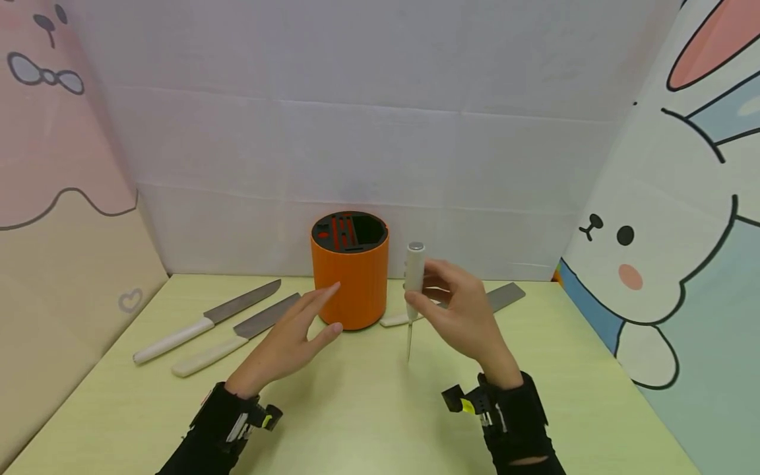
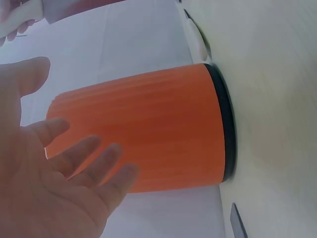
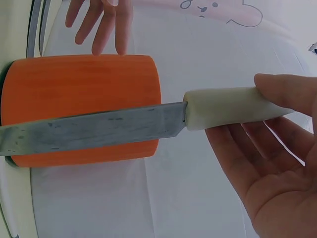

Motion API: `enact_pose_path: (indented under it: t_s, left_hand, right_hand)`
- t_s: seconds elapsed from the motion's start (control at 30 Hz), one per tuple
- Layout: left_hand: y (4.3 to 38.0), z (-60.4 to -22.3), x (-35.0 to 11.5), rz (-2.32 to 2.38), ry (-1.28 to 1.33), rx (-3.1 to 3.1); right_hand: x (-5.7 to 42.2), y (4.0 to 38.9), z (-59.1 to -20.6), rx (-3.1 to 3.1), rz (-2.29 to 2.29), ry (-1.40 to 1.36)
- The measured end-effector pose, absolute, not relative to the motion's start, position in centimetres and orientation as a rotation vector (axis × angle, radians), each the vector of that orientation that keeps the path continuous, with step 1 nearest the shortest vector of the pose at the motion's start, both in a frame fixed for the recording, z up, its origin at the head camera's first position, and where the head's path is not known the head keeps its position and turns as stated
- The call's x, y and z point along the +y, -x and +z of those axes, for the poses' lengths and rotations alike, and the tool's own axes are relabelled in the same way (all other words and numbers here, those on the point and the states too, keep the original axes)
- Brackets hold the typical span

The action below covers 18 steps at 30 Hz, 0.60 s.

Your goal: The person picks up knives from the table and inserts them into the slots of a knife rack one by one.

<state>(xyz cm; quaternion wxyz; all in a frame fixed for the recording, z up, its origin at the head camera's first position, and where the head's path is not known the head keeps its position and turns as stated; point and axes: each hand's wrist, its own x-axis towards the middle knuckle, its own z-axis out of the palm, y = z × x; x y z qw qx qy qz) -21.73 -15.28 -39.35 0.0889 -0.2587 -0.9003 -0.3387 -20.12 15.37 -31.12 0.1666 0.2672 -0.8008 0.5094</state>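
Note:
My right hand point(image 1: 460, 307) grips a knife by its white handle point(image 1: 414, 274), with the blade point(image 3: 94, 130) pointing down. Seen from the head, that blade is edge-on and looks like a thin line. An orange round knife block point(image 1: 350, 284) with a black slotted top point(image 1: 332, 232) stands to the left of the knife. In the right wrist view the blade crosses in front of the block. My left hand point(image 1: 293, 340) is held in front of the block's left side, fingers extended and nothing in it; its palm point(image 2: 54, 203) shows in the left wrist view.
Two white-handled knives, an upper one point(image 1: 178, 338) and a lower one point(image 1: 214, 355), lie on the left of the pale table point(image 1: 368, 422). Another knife point(image 1: 505, 297) lies behind my right hand, partly hidden. A white sheet point(image 1: 380, 152) hangs at the back, with cartoon-printed panels at both sides.

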Motion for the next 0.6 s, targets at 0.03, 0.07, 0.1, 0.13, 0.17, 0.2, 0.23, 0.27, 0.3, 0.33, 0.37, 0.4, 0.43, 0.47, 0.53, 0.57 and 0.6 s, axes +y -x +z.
enact_pose_path:
  t_s: [0.03, 0.07, 0.1, 0.13, 0.17, 0.2, 0.23, 0.27, 0.3, 0.33, 0.37, 0.4, 0.43, 0.47, 0.53, 0.57, 0.6]
  left_hand:
    - [21.7, -39.3, -15.2, -1.018, 0.774, -2.673]
    - [21.7, -39.2, -15.2, -1.031, 0.779, -2.667]
    - [21.7, -39.1, -15.2, -1.047, 0.782, -2.662]
    - [21.6, -39.1, -15.1, -1.064, 0.784, -2.656]
    - [21.6, -39.0, -15.0, -1.078, 0.785, -2.652]
    - [21.6, -38.9, -15.0, -1.092, 0.786, -2.646]
    - [21.6, -38.9, -14.9, -1.102, 0.788, -2.640]
    - [21.6, -38.8, -14.8, -1.113, 0.789, -2.633]
    - [21.6, -38.7, -14.7, -1.121, 0.791, -2.626]
    - [21.6, -38.7, -14.6, -1.129, 0.796, -2.618]
    - [21.6, -38.6, -14.4, -1.133, 0.804, -2.610]
    - [21.6, -38.5, -14.3, -1.135, 0.811, -2.602]
    - [21.5, -38.4, -14.2, -1.134, 0.819, -2.594]
    - [21.5, -38.3, -14.0, -1.140, 0.828, -2.585]
    - [21.4, -38.0, -13.8, -1.138, 0.841, -2.575]
    - [21.4, -37.9, -13.7, -1.139, 0.844, -2.572]
    - [21.3, -37.8, -13.7, -1.141, 0.846, -2.567]
  right_hand:
    - [15.2, 20.1, -31.1, -2.276, 1.467, -0.759]
    - [15.1, 20.0, -31.0, -2.273, 1.488, -0.757]
    - [15.0, 20.0, -31.0, -2.268, 1.518, -0.757]
    - [14.9, 20.0, -31.0, -2.264, 1.543, -0.758]
    - [14.8, 19.9, -31.0, -2.262, 1.568, -0.758]
    - [14.7, 19.9, -31.0, -2.260, 1.593, -0.757]
    - [14.6, 19.9, -31.0, -2.259, 1.615, -0.758]
    - [14.6, 19.8, -31.0, -2.257, 1.635, -0.759]
    - [14.5, 19.8, -31.1, -2.256, 1.652, -0.760]
    - [14.4, 19.7, -31.1, -2.257, 1.660, -0.762]
    - [14.4, 19.7, -31.1, -2.257, 1.668, -0.764]
    - [14.4, 19.7, -31.2, -2.255, 1.676, -0.766]
    - [14.3, 19.7, -31.2, -2.254, 1.679, -0.769]
    - [14.3, 19.7, -31.2, -2.254, 1.678, -0.772]
    - [14.2, 19.7, -31.2, -2.253, 1.680, -0.776]
    - [14.2, 19.7, -31.2, -2.254, 1.680, -0.776]
    - [14.2, 19.7, -31.2, -2.256, 1.678, -0.775]
